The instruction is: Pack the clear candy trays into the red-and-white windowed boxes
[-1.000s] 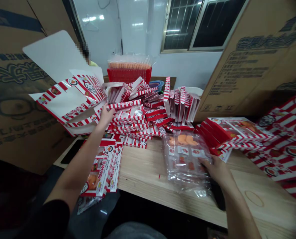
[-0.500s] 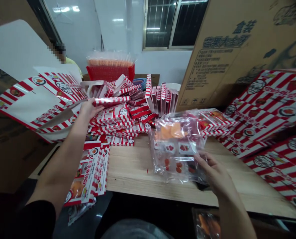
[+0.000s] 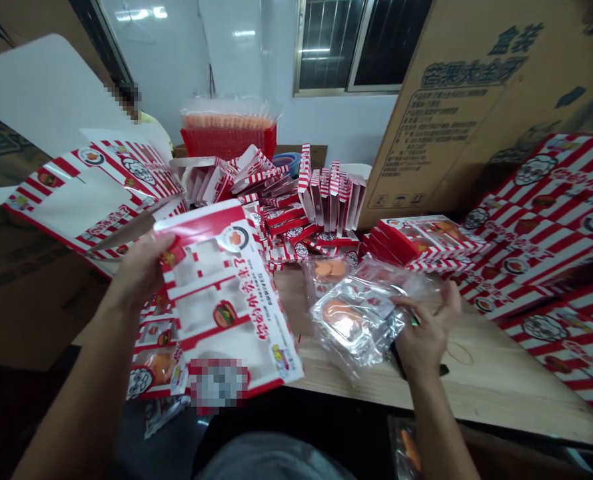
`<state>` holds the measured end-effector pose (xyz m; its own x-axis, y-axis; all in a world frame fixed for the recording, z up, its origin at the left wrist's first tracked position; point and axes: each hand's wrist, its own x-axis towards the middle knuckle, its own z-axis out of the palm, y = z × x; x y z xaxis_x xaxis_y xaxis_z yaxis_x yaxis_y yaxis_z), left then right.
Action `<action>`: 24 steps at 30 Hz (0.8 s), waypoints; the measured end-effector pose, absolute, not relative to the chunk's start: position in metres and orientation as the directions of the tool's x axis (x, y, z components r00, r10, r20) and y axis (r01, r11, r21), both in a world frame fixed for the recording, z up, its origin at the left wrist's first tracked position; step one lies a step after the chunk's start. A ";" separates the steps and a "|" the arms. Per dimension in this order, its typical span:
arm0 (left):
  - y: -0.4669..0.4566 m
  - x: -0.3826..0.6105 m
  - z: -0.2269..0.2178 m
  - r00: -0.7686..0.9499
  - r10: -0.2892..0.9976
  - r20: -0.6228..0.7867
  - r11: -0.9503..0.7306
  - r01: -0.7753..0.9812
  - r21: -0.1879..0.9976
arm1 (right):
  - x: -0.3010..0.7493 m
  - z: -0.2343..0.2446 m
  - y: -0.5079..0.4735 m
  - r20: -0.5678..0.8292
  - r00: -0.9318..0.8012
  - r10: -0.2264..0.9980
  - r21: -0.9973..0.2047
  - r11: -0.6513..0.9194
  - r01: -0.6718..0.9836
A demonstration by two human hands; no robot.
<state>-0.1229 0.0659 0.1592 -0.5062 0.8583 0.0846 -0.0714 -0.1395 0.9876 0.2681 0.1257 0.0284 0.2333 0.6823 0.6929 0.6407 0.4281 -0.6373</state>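
Note:
In my left hand [image 3: 144, 267] is a flat red-and-white box [image 3: 226, 280] with cut-out windows and a burger print, gripped by its left edge and tilted above the table. My right hand [image 3: 424, 333] is closed on the right side of a clear plastic packet [image 3: 346, 320] with an orange piece inside. Another clear packet [image 3: 326, 268] with orange pieces lies just behind it. Below the left hand, printed boxes [image 3: 156, 357] overhang the table's front edge, partly covered by the held box.
Striped boxes [image 3: 289, 220] are heaped at the back, before a red basket [image 3: 229, 141] of orange packets. An open striped carton [image 3: 101, 207] stands left. Filled boxes [image 3: 421, 240] lie right, near stacked striped cartons [image 3: 541, 227] and a tall cardboard box [image 3: 451, 100].
My left hand has drawn a box from the heap toward me, turning its windowed face up. The packets at my right hand have shifted, and one now lies tilted on top.

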 end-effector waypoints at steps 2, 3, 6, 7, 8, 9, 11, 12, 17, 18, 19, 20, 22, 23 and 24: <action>0.058 -0.114 0.138 -0.429 0.903 0.010 -0.060 -0.104 0.993 | 0.266 0.013 0.129 0.601 0.357 0.715 -0.755 0.361 0.547; 0.055 -0.108 0.127 -0.406 0.914 -0.011 -0.039 -0.114 0.993 | 0.265 0.008 0.130 0.521 0.422 0.742 -0.826 0.313 0.470; 0.045 -0.087 0.097 -0.384 0.922 -0.040 0.011 -0.077 0.997 | 0.264 0.004 0.132 0.110 0.508 0.854 -0.993 0.115 0.022; 0.043 -0.080 0.089 -0.377 0.925 -0.047 0.032 -0.047 0.998 | 0.264 0.005 0.133 -0.013 0.483 0.875 -0.990 0.056 -0.128; 0.040 -0.072 0.082 -0.364 0.930 -0.058 0.055 -0.019 0.998 | 0.264 0.007 0.135 -0.105 0.436 0.894 -0.970 0.006 -0.245; 0.039 -0.065 0.076 -0.347 0.935 -0.070 0.075 0.001 0.997 | 0.264 0.010 0.136 -0.163 0.381 0.910 -0.946 -0.035 -0.321; 0.037 -0.051 0.067 -0.292 0.951 -0.104 0.108 -0.002 0.994 | 0.264 0.014 0.139 -0.209 0.285 0.935 -0.918 -0.088 -0.387; 0.037 -0.045 0.063 -0.258 0.959 -0.121 0.121 -0.017 0.993 | 0.264 0.016 0.140 -0.225 0.246 0.943 -0.904 -0.108 -0.414; 0.040 -0.025 0.047 -0.104 0.978 -0.182 0.171 -0.104 0.980 | 0.261 0.025 0.143 -0.193 0.336 0.922 -0.871 -0.003 -0.491; 0.041 -0.023 0.044 -0.086 0.978 -0.190 0.179 -0.126 0.976 | 0.258 0.027 0.144 -0.162 0.395 0.904 -0.863 0.064 -0.500; 0.042 -0.021 0.041 -0.070 0.978 -0.198 0.186 -0.147 0.971 | 0.255 0.030 0.145 -0.129 0.459 0.879 -0.853 0.138 -0.503; 0.043 -0.019 0.039 -0.055 0.977 -0.205 0.194 -0.168 0.966 | 0.249 0.032 0.146 -0.097 0.515 0.851 -0.841 0.206 -0.500; 0.045 -0.017 0.035 -0.027 0.975 -0.219 0.209 -0.207 0.956 | 0.234 0.035 0.147 -0.047 0.584 0.810 -0.822 0.301 -0.484; 0.045 -0.016 0.034 -0.015 0.974 -0.225 0.216 -0.225 0.950 | 0.225 0.036 0.147 -0.031 0.594 0.804 -0.817 0.322 -0.478; 0.046 -0.015 0.034 -0.005 0.973 -0.230 0.222 -0.240 0.945 | 0.216 0.036 0.146 -0.022 0.592 0.806 -0.814 0.330 -0.479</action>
<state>-0.0150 0.0457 0.0341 -0.0054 0.9733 -0.2295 -0.2401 0.2215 0.9451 0.2160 0.1455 0.0364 0.5917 0.8059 -0.0216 -0.4786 0.3295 -0.8139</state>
